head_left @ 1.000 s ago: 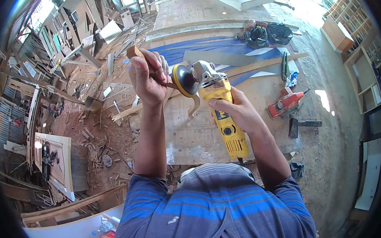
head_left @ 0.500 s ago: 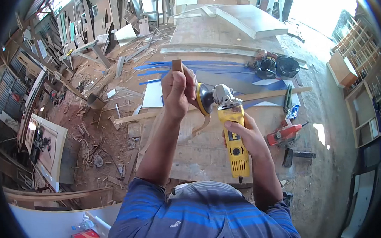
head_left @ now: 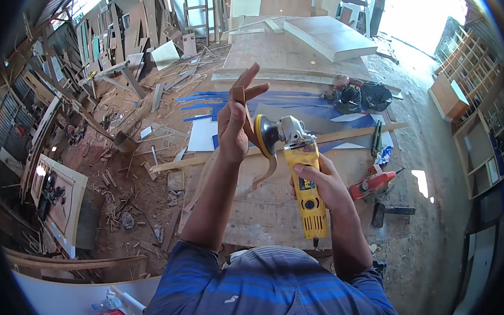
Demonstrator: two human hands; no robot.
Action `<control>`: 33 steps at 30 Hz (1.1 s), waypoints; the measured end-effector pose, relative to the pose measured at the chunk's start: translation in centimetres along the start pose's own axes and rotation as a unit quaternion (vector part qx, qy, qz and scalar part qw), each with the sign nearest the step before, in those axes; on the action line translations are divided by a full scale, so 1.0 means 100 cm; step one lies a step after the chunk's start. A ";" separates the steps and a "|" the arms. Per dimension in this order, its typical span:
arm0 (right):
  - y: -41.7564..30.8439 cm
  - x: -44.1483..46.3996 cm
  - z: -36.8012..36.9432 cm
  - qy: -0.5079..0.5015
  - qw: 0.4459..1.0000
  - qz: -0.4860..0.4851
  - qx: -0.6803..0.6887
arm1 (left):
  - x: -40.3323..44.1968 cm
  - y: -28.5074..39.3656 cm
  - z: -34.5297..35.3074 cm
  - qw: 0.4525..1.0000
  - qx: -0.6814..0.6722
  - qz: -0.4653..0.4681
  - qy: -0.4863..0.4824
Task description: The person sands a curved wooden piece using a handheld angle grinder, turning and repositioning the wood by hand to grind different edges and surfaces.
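A yellow angle grinder (head_left: 308,197) is upright in my right hand (head_left: 324,185), whose fingers wrap round its body. Its round backing pad with a yellow rim (head_left: 267,135) faces left, towards my left hand (head_left: 235,121). Between the thumb and palm of that hand sits a brown wooden piece (head_left: 239,95), with several fingers stretched out. The wood's lower part runs down beside the pad; whether they touch is unclear. A curved wooden strip (head_left: 269,173) shows below the pad.
The plywood table (head_left: 249,214) bears blue strips (head_left: 197,96), a long wooden strip (head_left: 353,134), a red power tool (head_left: 373,184), a hammer (head_left: 391,210) and black plastic bags (head_left: 376,98). Wood scraps (head_left: 117,201) litter the floor at left.
The view has tilted up and shifted. Some fingers of my left hand, curled round the wood before, have straightened. The grinder stays in my right hand beside the wood.
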State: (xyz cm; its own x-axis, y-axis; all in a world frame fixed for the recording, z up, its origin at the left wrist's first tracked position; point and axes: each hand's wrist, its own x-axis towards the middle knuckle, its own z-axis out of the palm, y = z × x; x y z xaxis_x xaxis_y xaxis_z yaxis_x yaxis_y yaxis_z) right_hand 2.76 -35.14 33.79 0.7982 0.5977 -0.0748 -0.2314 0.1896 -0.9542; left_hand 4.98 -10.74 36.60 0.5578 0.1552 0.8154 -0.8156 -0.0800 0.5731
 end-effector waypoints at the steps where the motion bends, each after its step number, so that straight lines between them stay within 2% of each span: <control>1: 0.002 0.001 -0.001 0.003 1.000 0.002 -0.004 | 0.000 0.000 -0.002 1.000 0.002 0.003 -0.004; 6: 0.001 0.001 0.000 0.002 1.000 -0.004 -0.003 | 0.000 -0.002 -0.002 0.999 -0.025 0.029 -0.021; 12: -0.012 -0.004 0.008 -0.008 1.000 -0.018 0.015 | 0.000 -0.004 0.008 0.995 -0.097 0.032 0.007; 15: -0.009 -0.002 0.009 -0.006 1.000 -0.020 0.015 | 0.001 -0.008 0.001 0.998 -0.042 0.046 -0.019; 19: -0.015 -0.004 0.014 -0.023 0.999 -0.022 0.036 | 0.003 0.010 0.000 0.999 0.007 0.032 -0.033; 22: -0.022 -0.005 0.021 -0.024 0.998 -0.047 0.022 | 0.001 0.003 0.001 0.999 -0.032 0.033 -0.029; 27: -0.018 -0.003 0.018 -0.036 0.998 -0.030 0.039 | 0.002 0.001 -0.005 0.998 -0.039 0.031 -0.040; 33: -0.027 -0.005 0.024 -0.039 0.997 -0.053 0.040 | -0.005 0.006 0.007 0.994 -0.108 -0.011 -0.016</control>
State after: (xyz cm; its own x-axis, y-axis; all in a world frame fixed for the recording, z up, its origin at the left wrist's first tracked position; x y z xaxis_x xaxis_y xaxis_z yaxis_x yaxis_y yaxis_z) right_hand 1.67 -34.04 37.06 0.7757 0.6290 0.0515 -0.1933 0.3144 -0.9294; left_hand 4.35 -11.55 36.63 0.5769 0.1223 0.8076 -0.8158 0.1360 0.5621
